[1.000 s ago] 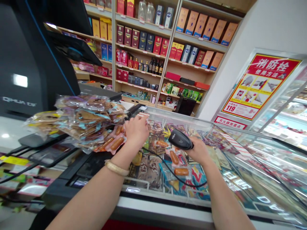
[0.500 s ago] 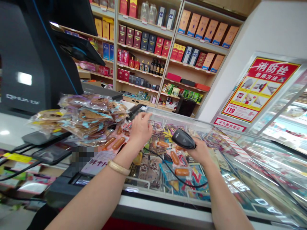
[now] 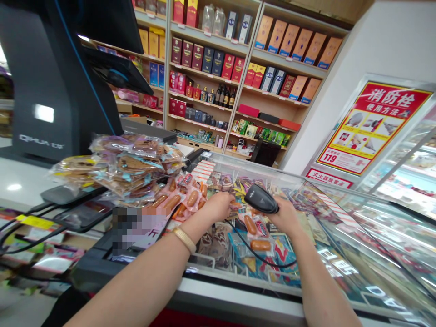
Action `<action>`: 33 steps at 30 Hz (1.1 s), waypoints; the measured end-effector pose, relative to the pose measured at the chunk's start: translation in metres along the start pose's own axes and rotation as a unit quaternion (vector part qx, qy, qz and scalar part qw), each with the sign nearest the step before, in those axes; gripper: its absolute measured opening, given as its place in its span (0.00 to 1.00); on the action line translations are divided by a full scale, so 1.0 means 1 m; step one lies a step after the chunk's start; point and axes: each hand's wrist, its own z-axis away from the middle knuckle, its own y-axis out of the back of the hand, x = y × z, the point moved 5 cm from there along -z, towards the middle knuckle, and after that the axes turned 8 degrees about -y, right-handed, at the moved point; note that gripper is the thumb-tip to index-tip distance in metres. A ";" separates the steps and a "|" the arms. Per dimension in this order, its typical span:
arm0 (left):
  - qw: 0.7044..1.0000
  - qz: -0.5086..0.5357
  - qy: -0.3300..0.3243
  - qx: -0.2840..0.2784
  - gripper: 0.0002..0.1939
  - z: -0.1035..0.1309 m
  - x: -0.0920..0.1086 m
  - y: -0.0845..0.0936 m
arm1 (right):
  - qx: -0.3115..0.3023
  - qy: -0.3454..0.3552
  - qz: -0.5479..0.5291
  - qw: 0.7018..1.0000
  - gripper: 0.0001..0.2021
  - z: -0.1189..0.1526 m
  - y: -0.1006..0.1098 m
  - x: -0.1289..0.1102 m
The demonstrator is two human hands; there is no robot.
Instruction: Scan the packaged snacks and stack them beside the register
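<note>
My right hand (image 3: 286,214) is wrapped round a black barcode scanner (image 3: 261,198), its head tilted to the left above the glass-topped case. My left hand (image 3: 220,206), with a gold band on the wrist, is over the glass with its fingers closed on a packaged sausage (image 3: 235,205); the fingertips are partly hidden. Just right of it lie more wrapped sausages (image 3: 250,224). A pile of wrapped sausages (image 3: 192,197) is left of my left hand. The scanner's black cable (image 3: 254,253) loops over the glass between my forearms.
Clear-wrapped brown snacks (image 3: 136,165) are heaped at the left beside a dark checkout terminal (image 3: 51,91). A phone (image 3: 85,214) and cables lie nearby. Under the glass top (image 3: 272,277) are colourful packs. Shelves of boxed bottles (image 3: 211,61) stand behind.
My left hand has moved right and down, from above the sausage pile to a sausage near the scanner. My right hand and the scanner stay almost in place. The view has shifted slightly.
</note>
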 end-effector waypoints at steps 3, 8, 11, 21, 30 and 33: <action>0.999 0.013 0.023 0.019 0.16 -0.001 -0.001 0.005 | 0.004 -0.001 -0.002 1.000 0.05 0.000 0.000 0.001; 0.986 0.095 0.079 0.113 0.14 -0.001 -0.005 0.021 | 0.007 -0.001 -0.013 1.000 0.05 0.000 0.000 0.003; 0.970 0.138 0.115 0.162 0.14 -0.001 -0.010 0.030 | 0.004 -0.007 -0.027 1.000 0.05 0.000 0.001 0.003; 0.946 0.206 0.127 0.214 0.11 0.001 -0.013 0.039 | -0.007 0.008 -0.008 1.000 0.08 0.000 0.000 0.000; 0.952 0.199 0.118 0.203 0.11 0.001 -0.011 0.039 | -0.024 0.002 -0.003 1.000 0.08 -0.001 -0.003 0.004; 0.954 0.187 0.123 0.197 0.12 0.001 -0.010 0.038 | -0.023 0.001 -0.008 1.000 0.08 -0.001 -0.003 0.003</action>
